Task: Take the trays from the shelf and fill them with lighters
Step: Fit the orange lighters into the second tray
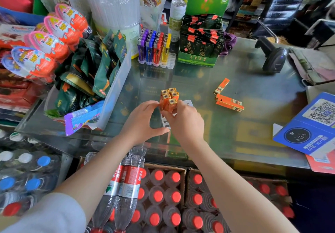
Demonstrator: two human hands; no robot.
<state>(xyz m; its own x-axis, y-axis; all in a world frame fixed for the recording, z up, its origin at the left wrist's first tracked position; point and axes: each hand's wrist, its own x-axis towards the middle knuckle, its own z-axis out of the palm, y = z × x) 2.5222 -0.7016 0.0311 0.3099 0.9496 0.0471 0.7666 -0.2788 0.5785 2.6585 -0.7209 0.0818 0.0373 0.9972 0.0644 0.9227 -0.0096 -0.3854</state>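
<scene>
My left hand (143, 119) and right hand (183, 120) pinch a bunch of orange lighters (169, 99) upright over the white tray (165, 122) at counter centre. Loose lighters (228, 102) lie at 3 o'clock; a filled tray of coloured lighters (154, 48) stands at 12

Bench (244, 124) top: glass, smooth and glossy, reflective, printed packs showing through. Orange lighters (169, 99) glossy-bodied with shiny gold metal caps; white tray (165, 122) under them looks like matt plastic, while the far tray (171, 61) is clear plastic holding translucent coloured plastic lighters (154, 47). Scanner (272, 55) matt black plastic; snack packets (94, 69) glossy foil; water bottles (125, 187) clear, ribbed plastic with smooth red caps.
</scene>
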